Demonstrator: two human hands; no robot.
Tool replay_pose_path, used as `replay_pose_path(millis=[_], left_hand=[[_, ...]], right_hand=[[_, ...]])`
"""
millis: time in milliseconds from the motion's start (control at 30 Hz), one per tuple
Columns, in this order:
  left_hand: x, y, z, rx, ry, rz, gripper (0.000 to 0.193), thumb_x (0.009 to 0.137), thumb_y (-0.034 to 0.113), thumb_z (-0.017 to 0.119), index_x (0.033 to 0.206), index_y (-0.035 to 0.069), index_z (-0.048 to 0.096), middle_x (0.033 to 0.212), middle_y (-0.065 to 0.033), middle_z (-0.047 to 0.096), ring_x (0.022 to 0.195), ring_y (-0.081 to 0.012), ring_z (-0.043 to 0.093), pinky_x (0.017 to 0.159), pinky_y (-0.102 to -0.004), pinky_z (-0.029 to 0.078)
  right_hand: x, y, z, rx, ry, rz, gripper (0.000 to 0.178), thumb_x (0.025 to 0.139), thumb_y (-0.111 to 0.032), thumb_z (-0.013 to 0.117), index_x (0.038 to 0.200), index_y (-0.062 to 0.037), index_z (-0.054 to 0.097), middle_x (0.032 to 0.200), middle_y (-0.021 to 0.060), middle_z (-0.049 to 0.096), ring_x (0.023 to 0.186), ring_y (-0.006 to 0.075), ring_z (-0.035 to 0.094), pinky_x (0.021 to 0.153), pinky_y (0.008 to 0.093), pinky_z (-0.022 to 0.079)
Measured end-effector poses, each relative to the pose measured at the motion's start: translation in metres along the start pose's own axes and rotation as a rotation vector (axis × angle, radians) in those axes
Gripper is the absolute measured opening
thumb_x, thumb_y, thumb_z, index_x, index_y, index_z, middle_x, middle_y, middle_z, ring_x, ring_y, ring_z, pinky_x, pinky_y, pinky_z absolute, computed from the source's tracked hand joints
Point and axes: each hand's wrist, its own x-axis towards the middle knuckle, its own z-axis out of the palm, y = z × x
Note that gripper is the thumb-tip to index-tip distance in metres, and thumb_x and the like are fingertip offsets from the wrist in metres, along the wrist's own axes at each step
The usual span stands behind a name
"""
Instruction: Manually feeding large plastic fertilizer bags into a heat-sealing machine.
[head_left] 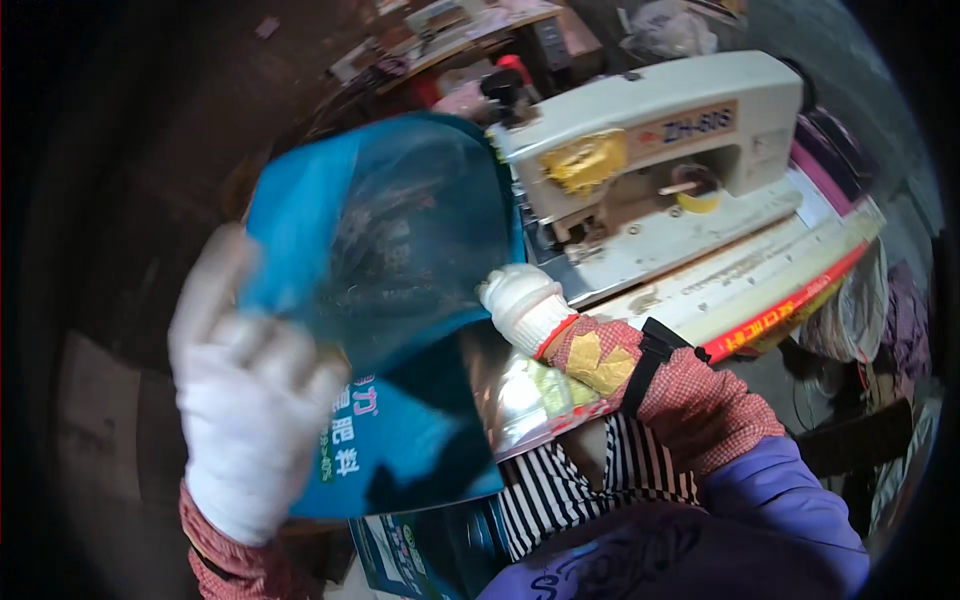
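Observation:
A large blue plastic bag with printed lettering lies before me, its upper part spread wide so that its dark, sheer-looking inner side shows. My left hand, in a white glove, is beside the bag's left edge; motion smears its fingers, and whether they grip the edge is not clear. At the bag's right edge, my right hand in a white glove has its fingers curled in against the plastic. Just beyond that hand stands a white industrial sewing machine, its needle area close to the bag's right side.
A small yellow cup with a stick in it sits on the machine bed. The table edge carries a red and yellow strip. Another blue package is below the bag. A cluttered bench stands behind, and clear plastic lies at the back.

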Motion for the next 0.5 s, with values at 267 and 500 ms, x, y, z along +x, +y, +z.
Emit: replay_pose_path(millis=[267,500], left_hand=[[-0.045,-0.109,0.018,-0.182,-0.006,-0.375,0.080,0.064,0.017,0.076,0.132,0.004,0.035,0.129,-0.0157,0.043,0.110,-0.0306,0.050,0.094,-0.0327,0.040],[-0.119,-0.237,0.114,0.246,-0.158,-0.498,0.040,0.079,0.018,0.057,0.118,0.010,0.052,0.116,-0.0118,0.056,0.103,-0.0280,0.056,0.088,-0.0340,0.044]], right_hand=[[-0.038,-0.049,-0.052,0.560,0.313,-0.357,0.013,0.082,-0.014,0.056,0.086,-0.0021,0.056,0.074,0.0139,0.060,0.070,0.0284,0.061,0.060,0.0357,0.047],[-0.072,-0.034,-0.077,1.151,0.021,0.047,0.027,0.083,-0.014,0.059,0.103,0.0019,0.052,0.090,0.0100,0.059,0.076,0.0150,0.059,0.066,0.0261,0.049]])
